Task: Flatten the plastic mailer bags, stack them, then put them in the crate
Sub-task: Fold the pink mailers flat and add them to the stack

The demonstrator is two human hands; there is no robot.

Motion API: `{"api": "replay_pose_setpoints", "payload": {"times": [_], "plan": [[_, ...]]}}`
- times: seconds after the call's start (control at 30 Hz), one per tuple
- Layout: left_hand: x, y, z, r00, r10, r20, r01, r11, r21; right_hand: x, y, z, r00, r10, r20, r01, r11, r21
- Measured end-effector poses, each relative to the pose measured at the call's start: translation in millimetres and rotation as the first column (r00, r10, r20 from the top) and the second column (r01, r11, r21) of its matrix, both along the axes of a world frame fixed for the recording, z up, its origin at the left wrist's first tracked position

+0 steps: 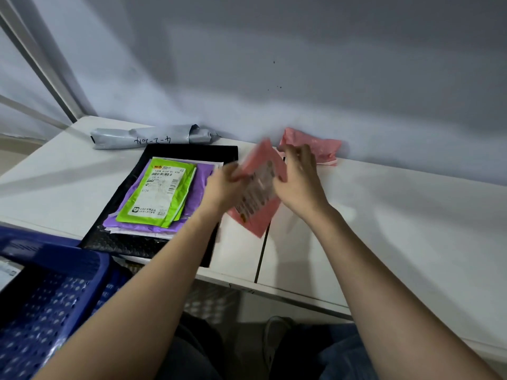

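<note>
Against a plain grey wall, a white table (pixel 384 215) carries a half-built stack of flattened mailers (pixel 162 196): a green bag on purple, over white and a large black one. The work looks roughly midway: a rolled grey mailer (pixel 153 136) and a crumpled pink mailer (pixel 315 145) lie unflattened by the wall, and nothing from the stack has yet gone into the blue crate (pixel 46 294) at the near left. A person holds a pink labelled mailer (pixel 258 193) just above the table, right of the stack. The left hand (pixel 222 185) pinches its left edge; the right hand (pixel 299 179) has curled fingers on its right side, though blur hides the exact grip.
</note>
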State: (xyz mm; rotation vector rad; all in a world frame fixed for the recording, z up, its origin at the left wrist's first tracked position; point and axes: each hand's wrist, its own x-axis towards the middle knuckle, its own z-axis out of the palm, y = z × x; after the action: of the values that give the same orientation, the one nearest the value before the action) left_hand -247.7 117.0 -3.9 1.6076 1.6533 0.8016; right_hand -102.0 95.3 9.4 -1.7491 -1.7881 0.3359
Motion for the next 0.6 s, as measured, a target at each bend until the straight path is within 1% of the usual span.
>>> {"api": "replay_pose_setpoints", "payload": {"times": [0.07,0.13,0.17,0.23,0.3,0.33,0.37,0.43,0.5,0.57,0.6], "plan": [[-18,5,15,0.976,0.044,0.213,-0.056,0.997,0.051,-16,1,7,1.000,-0.002,0.009,0.002,0.999,0.049],[-40,8,26,0.933,0.107,0.344,-0.141,0.987,0.075,-32,1,11,0.999,-0.008,-0.041,0.011,0.998,0.063],[-52,10,28,0.912,0.141,0.385,-0.187,0.979,0.085,-39,3,12,0.994,-0.013,-0.105,0.017,0.999,0.032],[-74,13,29,0.877,0.195,0.439,-0.255,0.964,0.082,-54,7,11,0.960,-0.025,-0.280,-0.010,0.992,-0.123],[-95,12,24,0.850,0.240,0.470,-0.297,0.954,0.050,-73,11,11,0.885,-0.078,-0.460,-0.067,0.955,-0.290],[-105,11,21,0.837,0.270,0.476,-0.323,0.946,0.031,-83,14,10,0.850,-0.102,-0.516,-0.090,0.938,-0.334],[-115,10,17,0.820,0.312,0.479,-0.362,0.932,0.014,-94,15,9,0.835,-0.105,-0.540,-0.106,0.933,-0.344],[-135,10,5,0.782,0.411,0.469,-0.457,0.889,-0.018,-116,18,2,0.836,-0.074,-0.544,-0.130,0.936,-0.326],[-154,11,-6,0.764,0.488,0.423,-0.520,0.853,-0.045,-136,17,-5,0.842,-0.040,-0.538,-0.151,0.940,-0.306],[-171,13,-14,0.779,0.508,0.367,-0.519,0.852,-0.077,-153,18,-12,0.862,-0.017,-0.507,-0.163,0.938,-0.307],[-176,14,-18,0.804,0.497,0.326,-0.494,0.864,-0.099,-158,17,-15,0.877,-0.005,-0.481,-0.170,0.932,-0.320]]}}
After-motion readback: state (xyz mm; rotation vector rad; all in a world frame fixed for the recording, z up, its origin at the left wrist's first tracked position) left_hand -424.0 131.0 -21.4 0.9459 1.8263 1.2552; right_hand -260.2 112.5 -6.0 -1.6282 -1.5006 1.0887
